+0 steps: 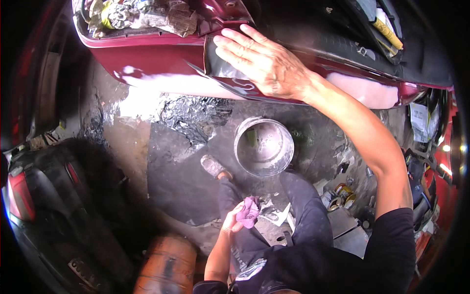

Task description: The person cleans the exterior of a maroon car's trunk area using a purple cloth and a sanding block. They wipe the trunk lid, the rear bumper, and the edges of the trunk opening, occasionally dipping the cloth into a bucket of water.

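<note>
Palm down, my right hand [270, 66] lies over a dark sheet [220, 60] at the edge of a dark red car body panel [158, 62]. Its fingers are extended and slightly apart, with nothing gripped. Pale filler patches [361, 88] show on the panel to both sides of the hand. Low in front of my body, my left hand [233, 218] holds a crumpled purple cloth [248, 212]. A round bucket [239, 147] with whitish, stained walls stands on the floor between my feet and the panel.
An orange drum [170, 261] stands at lower left, beside a dark vehicle part with a red tail light [21, 196]. Cans [345, 193] and metal boxes [349, 233] crowd the floor at right. Crumpled masking paper [169, 18] and a yellow-handled tool [388, 33] rest on the car.
</note>
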`<state>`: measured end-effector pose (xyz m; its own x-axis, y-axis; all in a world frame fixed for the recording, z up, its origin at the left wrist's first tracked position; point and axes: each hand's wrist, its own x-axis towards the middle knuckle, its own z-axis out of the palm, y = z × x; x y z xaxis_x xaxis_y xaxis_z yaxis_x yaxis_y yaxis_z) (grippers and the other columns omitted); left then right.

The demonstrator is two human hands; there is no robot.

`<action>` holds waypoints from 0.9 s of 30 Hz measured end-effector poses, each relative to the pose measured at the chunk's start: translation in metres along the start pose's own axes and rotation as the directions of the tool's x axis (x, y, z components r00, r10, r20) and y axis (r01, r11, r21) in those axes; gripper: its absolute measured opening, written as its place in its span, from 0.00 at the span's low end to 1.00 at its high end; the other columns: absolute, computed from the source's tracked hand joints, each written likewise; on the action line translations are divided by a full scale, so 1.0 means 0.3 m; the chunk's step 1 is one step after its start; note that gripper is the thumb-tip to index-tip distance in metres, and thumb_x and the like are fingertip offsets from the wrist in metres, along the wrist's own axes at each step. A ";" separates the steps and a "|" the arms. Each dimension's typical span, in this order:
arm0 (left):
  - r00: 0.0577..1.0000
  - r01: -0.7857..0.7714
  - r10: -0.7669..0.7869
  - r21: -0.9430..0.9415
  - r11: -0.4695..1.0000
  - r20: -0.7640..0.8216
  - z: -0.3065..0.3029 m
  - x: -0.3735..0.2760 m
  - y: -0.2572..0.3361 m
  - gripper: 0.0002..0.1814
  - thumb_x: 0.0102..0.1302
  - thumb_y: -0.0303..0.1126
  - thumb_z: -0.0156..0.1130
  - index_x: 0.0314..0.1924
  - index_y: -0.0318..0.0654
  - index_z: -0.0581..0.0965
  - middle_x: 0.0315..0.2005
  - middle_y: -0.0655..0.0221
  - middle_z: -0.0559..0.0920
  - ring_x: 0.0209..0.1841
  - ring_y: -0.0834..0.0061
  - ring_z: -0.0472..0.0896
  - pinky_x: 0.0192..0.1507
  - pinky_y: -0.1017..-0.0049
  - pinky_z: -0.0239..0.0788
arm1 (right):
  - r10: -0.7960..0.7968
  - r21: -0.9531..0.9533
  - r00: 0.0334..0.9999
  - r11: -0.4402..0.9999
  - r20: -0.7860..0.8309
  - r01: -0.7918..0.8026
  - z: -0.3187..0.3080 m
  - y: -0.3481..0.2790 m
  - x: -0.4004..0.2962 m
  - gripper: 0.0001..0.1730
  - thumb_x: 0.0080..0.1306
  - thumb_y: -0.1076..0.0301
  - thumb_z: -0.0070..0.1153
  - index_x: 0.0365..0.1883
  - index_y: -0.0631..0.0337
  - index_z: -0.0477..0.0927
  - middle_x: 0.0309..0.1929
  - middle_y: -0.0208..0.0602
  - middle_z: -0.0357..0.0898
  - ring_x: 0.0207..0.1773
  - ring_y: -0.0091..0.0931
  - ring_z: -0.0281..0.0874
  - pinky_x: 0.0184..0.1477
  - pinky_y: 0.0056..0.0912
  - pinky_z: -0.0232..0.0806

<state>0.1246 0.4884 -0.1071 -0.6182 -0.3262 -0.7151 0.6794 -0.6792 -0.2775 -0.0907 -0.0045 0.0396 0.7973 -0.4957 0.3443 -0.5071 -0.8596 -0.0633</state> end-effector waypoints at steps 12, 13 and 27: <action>0.999 -0.008 0.011 -0.074 0.997 0.036 0.000 -0.005 0.004 0.35 0.71 0.40 0.64 0.73 0.34 0.68 0.65 0.58 0.77 0.66 0.59 0.77 0.72 0.61 0.67 | 0.129 0.014 0.991 0.992 -0.044 -0.128 -0.091 -0.132 -0.108 0.26 0.73 0.68 0.51 0.69 0.61 0.77 0.73 0.44 0.75 0.80 0.37 0.65 0.83 0.57 0.49; 0.999 -0.001 0.004 -0.068 0.998 0.045 -0.007 0.002 -0.003 0.35 0.71 0.39 0.64 0.73 0.33 0.68 0.67 0.58 0.77 0.67 0.59 0.77 0.73 0.61 0.66 | 0.118 -0.004 0.991 0.993 -0.069 -0.118 -0.098 -0.130 -0.083 0.27 0.73 0.68 0.51 0.70 0.61 0.76 0.73 0.44 0.74 0.80 0.38 0.66 0.83 0.57 0.49; 0.914 -0.405 0.405 0.070 0.912 0.011 0.158 -0.009 0.138 0.22 0.71 0.45 0.65 0.56 0.38 0.77 0.41 0.64 0.83 0.40 0.69 0.83 0.40 0.68 0.78 | 0.318 0.091 0.944 0.941 0.087 -0.325 -0.085 -0.109 -0.134 0.36 0.61 0.77 0.60 0.71 0.68 0.72 0.72 0.52 0.73 0.78 0.42 0.66 0.82 0.57 0.51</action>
<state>0.1358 0.4300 -0.0863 -0.2941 -0.5804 -0.7593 0.8421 -0.5332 0.0814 -0.1146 0.0468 0.0517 0.6201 -0.7519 0.2239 -0.7069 -0.6593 -0.2563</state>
